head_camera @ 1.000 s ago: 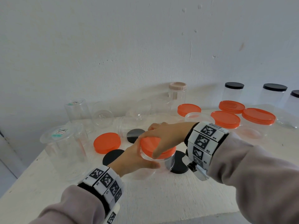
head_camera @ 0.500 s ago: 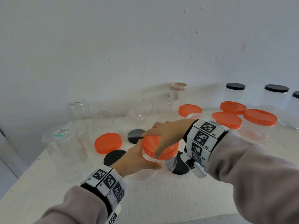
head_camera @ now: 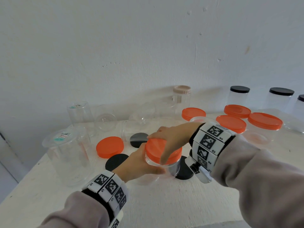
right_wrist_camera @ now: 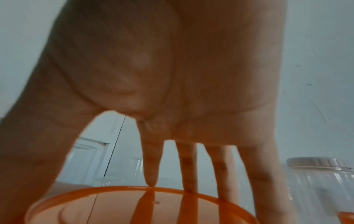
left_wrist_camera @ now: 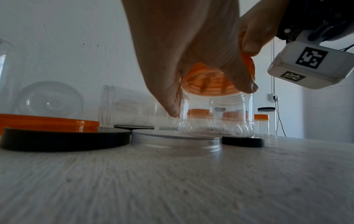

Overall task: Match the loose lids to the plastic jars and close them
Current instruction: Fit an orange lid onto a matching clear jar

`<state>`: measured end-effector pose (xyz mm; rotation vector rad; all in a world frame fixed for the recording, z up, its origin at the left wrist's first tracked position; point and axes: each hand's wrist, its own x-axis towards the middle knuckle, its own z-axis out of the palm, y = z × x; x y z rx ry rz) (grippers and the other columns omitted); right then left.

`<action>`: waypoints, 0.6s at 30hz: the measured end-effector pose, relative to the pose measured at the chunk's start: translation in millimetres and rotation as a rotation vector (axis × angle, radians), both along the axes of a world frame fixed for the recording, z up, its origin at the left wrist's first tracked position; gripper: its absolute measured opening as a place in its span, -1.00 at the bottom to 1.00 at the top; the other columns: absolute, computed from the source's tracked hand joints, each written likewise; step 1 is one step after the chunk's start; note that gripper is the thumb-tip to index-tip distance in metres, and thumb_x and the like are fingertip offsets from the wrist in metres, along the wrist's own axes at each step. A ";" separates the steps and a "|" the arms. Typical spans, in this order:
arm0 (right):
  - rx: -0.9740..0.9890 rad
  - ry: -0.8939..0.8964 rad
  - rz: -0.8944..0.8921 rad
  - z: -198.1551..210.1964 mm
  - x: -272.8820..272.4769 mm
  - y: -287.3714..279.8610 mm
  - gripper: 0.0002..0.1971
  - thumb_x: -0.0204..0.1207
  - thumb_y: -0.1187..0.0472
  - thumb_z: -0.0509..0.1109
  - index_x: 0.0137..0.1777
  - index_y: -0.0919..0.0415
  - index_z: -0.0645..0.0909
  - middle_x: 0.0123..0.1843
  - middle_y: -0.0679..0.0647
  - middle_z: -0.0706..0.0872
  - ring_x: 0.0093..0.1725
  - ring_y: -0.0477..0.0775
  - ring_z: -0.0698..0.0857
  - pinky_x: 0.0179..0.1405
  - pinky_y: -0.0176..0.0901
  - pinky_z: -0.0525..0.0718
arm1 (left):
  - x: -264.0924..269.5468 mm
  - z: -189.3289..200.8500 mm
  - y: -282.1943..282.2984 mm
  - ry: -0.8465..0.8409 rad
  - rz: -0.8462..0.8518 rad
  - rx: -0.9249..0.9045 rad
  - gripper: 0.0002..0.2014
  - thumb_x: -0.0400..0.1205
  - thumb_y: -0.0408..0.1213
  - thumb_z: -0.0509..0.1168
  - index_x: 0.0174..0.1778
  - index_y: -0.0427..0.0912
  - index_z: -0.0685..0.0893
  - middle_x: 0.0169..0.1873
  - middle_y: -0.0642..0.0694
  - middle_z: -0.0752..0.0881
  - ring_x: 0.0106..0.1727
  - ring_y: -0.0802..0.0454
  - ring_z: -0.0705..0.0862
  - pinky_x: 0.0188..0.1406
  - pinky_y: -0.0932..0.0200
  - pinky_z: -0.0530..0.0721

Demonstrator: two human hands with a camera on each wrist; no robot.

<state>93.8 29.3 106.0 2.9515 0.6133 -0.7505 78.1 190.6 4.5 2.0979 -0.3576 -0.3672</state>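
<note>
A: Where does the small clear jar stand?
B: Upright on the white surface, with a black lid just left of it and a loose orange lid further left.
A: The left hand?
B: Its fingers and thumb curl round the jar's wall.
A: The right hand?
B: Over the jar's orange lid, its fingers spread and gripping the rim
</note>
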 end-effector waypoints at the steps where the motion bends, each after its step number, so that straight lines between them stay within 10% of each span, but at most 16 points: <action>1: 0.020 -0.003 0.000 0.2 0.8 -0.9 -0.04 0.30 -0.31 0.50 0.62 -0.36 0.02 0.56 -0.11 0.22 0.52 0.18 0.33 0.34 0.14 0.45 | 0.0 0.1 -0.1 0.000 0.001 -0.002 0.02 0.31 -0.13 0.66 0.60 0.02 0.18 0.41 0.10 0.52 0.43 0.10 0.51 0.50 -0.06 0.47; 7: 0.044 -0.102 -0.055 -14.0 0.7 0.9 -0.01 0.22 -0.58 0.32 0.61 -0.16 0.15 0.48 0.00 0.30 0.11 0.11 0.48 0.00 0.02 0.54 | -0.2 0.7 0.7 -0.009 0.010 0.014 0.01 0.29 -0.05 0.66 0.58 0.08 0.21 0.32 0.19 0.56 0.31 0.19 0.56 0.29 0.18 0.55; 11: 0.007 -0.107 -0.056 -14.2 1.9 0.8 0.04 0.20 -0.60 0.30 0.63 -0.14 0.11 0.56 0.00 0.22 0.50 0.21 0.32 0.33 0.21 0.43 | -1.4 1.7 -0.4 -0.003 0.016 0.013 0.01 0.29 -0.06 0.66 0.58 0.08 0.20 0.35 0.15 0.54 0.36 0.14 0.54 0.38 0.08 0.55; 18: 0.074 -0.013 0.017 -4.6 3.2 -4.9 -0.09 0.30 -0.24 0.53 0.58 -0.41 0.08 0.48 -0.13 0.24 0.47 0.14 0.33 0.30 0.10 0.46 | -2.2 2.1 -1.4 0.013 0.016 -0.006 0.06 0.30 -0.12 0.66 0.62 0.01 0.15 0.45 0.07 0.49 0.47 0.06 0.48 0.51 -0.07 0.45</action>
